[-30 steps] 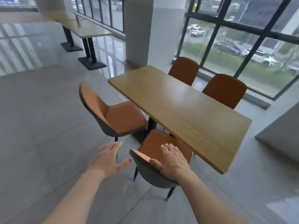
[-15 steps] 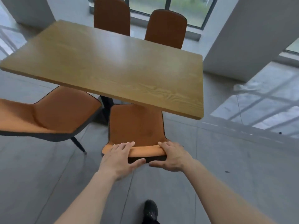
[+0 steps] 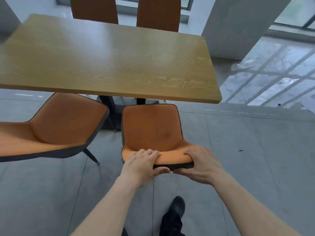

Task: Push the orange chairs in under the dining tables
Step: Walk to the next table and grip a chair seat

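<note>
An orange chair (image 3: 151,128) with a dark shell stands right below me, its seat front just at the near edge of the wooden dining table (image 3: 109,60). My left hand (image 3: 143,163) and my right hand (image 3: 201,165) both grip the top of its backrest, fingers over the orange side, thumbs on the dark back. A second orange chair (image 3: 56,125) stands to the left, turned at an angle and out from the table. Two more orange chairs, one (image 3: 94,10) and the other (image 3: 158,13), stand at the table's far side with their backs against its edge.
The table's black pedestal (image 3: 109,109) stands between the two near chairs. A white pillar (image 3: 238,26) rises at the back right. Grey tiled floor (image 3: 255,159) spreads to the right. My black shoe (image 3: 177,206) is behind the chair.
I have come round behind the near chair. My left hand, free one second ago, now grips the backrest beside my right hand. The chair and table look larger, the view having moved closer.
</note>
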`<state>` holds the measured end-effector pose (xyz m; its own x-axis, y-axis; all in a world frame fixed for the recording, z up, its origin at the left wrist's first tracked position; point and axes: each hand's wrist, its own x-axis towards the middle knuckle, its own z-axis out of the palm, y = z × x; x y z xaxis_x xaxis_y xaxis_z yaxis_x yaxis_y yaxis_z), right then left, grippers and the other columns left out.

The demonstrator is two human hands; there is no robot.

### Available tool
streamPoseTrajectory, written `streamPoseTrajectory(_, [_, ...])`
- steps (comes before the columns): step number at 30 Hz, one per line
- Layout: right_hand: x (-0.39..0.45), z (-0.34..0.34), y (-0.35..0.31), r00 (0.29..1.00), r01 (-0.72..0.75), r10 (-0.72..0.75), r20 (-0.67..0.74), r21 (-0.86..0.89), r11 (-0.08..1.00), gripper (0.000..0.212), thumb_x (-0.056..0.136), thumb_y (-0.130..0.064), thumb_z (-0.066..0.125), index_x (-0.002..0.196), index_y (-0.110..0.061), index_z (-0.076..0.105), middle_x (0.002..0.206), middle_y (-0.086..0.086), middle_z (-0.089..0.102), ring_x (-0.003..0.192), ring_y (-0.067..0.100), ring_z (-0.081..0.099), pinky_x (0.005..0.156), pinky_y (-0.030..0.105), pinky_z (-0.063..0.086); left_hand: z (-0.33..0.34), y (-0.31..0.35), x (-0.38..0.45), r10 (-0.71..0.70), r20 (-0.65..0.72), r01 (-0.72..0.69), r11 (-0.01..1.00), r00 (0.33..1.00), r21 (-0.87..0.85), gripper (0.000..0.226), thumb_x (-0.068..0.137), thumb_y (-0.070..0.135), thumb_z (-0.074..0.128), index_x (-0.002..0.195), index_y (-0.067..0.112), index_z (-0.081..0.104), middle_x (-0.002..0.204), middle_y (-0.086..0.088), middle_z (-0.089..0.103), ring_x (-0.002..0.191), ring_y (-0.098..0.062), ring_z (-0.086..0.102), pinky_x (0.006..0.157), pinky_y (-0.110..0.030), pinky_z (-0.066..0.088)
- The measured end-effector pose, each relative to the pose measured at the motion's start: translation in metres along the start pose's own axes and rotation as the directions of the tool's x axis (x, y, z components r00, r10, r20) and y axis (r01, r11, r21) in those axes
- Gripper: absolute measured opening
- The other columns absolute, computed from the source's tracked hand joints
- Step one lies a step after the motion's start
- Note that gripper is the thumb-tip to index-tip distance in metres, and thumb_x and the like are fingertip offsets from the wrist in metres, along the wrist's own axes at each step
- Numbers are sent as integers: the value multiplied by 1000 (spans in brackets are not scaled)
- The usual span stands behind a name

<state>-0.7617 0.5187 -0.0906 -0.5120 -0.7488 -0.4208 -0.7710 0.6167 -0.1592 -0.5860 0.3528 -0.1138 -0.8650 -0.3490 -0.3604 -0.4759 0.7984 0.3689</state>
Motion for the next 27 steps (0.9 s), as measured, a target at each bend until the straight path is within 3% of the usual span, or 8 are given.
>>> streamPoseTrajectory(8, [-17,27,-40,990,-56,63,-123,55,997,97,56,-105,41,125,-40,59,122,-16,65,110,12,57,97,35,45,-7,-39,-21,65,13,-66,996,998,56,79,80,93,27,139,44,43,125,19,59,108,-11,53,87,-33,41])
streamPoseTrajectory(14, [-16,38,-36,994,-46,52,-92,62,997,108,57,-109,32,139,-41,48,139,-14,54,128,15,45,113,40,33,-1,-49,-31,-12,-36,12,1000,999,-8,93,72,99,32,146,42,41,136,20,56,120,-10,52,100,-33,41])
streamPoseTrajectory(23, [-11,32,-39,994,-88,87,-73,-6,996,111,54,-111,24,134,-40,54,134,-15,59,125,14,49,112,39,34,-7,-58,-20,55,29,-56,998,998,41,90,71,100,32,140,44,43,132,21,57,117,-9,53,94,-32,41])
streamPoseTrajectory(27, [-11,30,-40,993,-99,97,-69,-23,995,113,51,-112,20,126,-39,58,122,-15,64,114,15,55,107,40,37,-9,-56,-20,60,49,-62,997,997,43,87,71,99,32,138,44,43,133,22,57,118,-8,53,92,-31,41])
